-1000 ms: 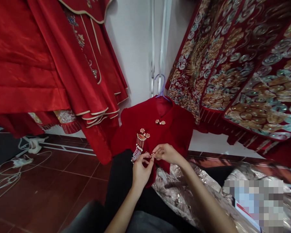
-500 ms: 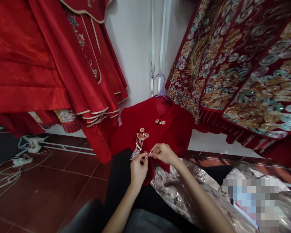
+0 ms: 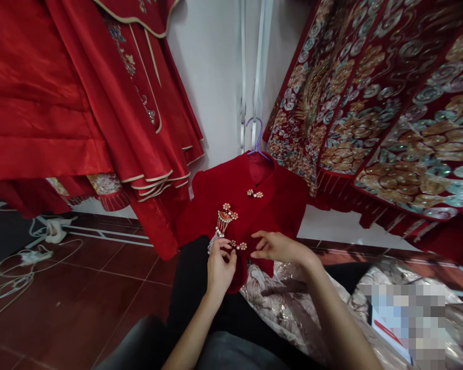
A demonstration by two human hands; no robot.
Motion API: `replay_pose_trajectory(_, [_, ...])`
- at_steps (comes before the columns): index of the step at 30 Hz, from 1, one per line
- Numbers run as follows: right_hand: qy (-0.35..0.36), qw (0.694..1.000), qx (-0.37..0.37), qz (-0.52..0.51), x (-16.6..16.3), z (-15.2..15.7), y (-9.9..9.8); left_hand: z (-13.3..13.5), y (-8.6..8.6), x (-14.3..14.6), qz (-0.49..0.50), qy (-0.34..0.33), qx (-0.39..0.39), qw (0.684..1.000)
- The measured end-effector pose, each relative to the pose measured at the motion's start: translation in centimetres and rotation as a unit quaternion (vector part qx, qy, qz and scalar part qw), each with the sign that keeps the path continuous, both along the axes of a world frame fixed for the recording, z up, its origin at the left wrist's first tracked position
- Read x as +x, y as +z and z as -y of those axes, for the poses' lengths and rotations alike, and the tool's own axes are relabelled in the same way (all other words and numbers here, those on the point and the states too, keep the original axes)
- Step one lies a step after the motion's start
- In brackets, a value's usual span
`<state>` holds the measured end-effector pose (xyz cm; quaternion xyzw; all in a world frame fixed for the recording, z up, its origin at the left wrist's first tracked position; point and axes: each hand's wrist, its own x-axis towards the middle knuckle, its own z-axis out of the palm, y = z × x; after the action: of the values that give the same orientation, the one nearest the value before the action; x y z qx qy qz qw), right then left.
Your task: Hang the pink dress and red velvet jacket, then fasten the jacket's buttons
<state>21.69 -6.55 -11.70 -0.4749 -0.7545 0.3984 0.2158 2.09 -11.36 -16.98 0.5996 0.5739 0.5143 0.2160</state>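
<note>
While I look down through the head camera, the red jacket is in the middle of my view, with its lower part over the dark trousers. A purple hanger comes out at its collar, and the hook is close to the white poles; whether it hangs on them, I cannot tell.

My left hand is at the lower clasp, with the fingertips and the thumb at its left end. These tips are near each other, but I cannot tell if they pinch the clasp or the cloth. My right hand holds nothing: its thumb and fingers are spread apart, just to the right of the same clasp and not touching it.

The upper clasp sits below the collar. On the left of the front there is a brooch, and the ends of its tassels go partly behind my left fingers.

Beside the jacket, on the right, shiny cloth lies in folds, with a card on it, partly blurred. Red robes hang at the left, and embroidered skirts at the right. White cables lie on the tiled floor.
</note>
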Motion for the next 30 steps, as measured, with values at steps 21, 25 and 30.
replay_pose_trajectory(21, [0.092, 0.993, -0.034, -0.072, -1.6, -2.4, -3.1, -0.3, -0.2, -0.4, -0.094, -0.042, -0.004, 0.995])
replay_pose_trajectory(25, [0.107, 0.986, -0.070, -0.106, -1.6, -2.5, -3.1, -0.5, -0.5, -0.5, -0.005, -0.067, -0.036, 0.997])
replay_pose_trajectory(30, [0.099, 0.988, -0.068, -0.100, -1.5, -2.5, -3.1, -0.7, -0.5, -0.4, 0.024, -0.072, -0.052, 0.996])
